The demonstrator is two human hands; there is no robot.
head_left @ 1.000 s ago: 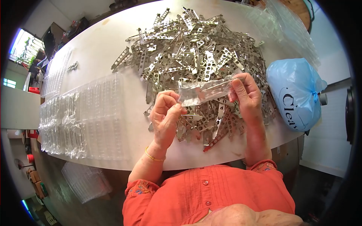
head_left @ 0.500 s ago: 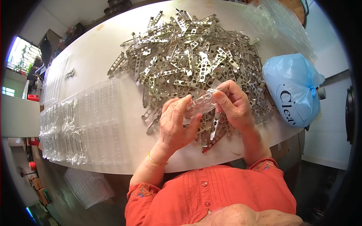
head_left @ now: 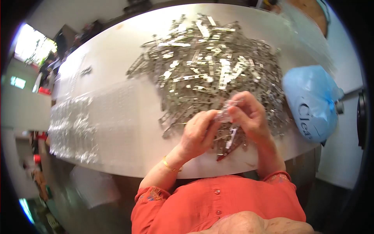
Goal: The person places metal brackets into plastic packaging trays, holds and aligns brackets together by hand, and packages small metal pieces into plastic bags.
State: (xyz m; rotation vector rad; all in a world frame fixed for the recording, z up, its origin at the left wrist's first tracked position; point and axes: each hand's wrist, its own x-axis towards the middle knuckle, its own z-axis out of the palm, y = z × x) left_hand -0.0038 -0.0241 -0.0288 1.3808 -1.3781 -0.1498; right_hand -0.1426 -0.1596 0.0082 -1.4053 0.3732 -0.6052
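A crinkled, shiny clear plastic wrap is pinched between my two hands, in front of the metal heap. A metal piece may be inside it, but blur hides this. My left hand, with a gold bangle at the wrist, closes thumb and fingers on its left end. On the other end, my right hand grips with thumb and curled fingers. Right behind and below both hands lies a large pile of perforated metal strips. One strip at the pile's near edge has a reddish end.
To the left, a clear plastic tray holds a row of shiny wrapped pieces. A small metal piece lies apart behind it. A blue plastic bag stands right of the pile, with clear plastic sheets beyond.
My hands have come closer together, and less of the plastic shows between them. The whole view has shifted and is blurred by motion.
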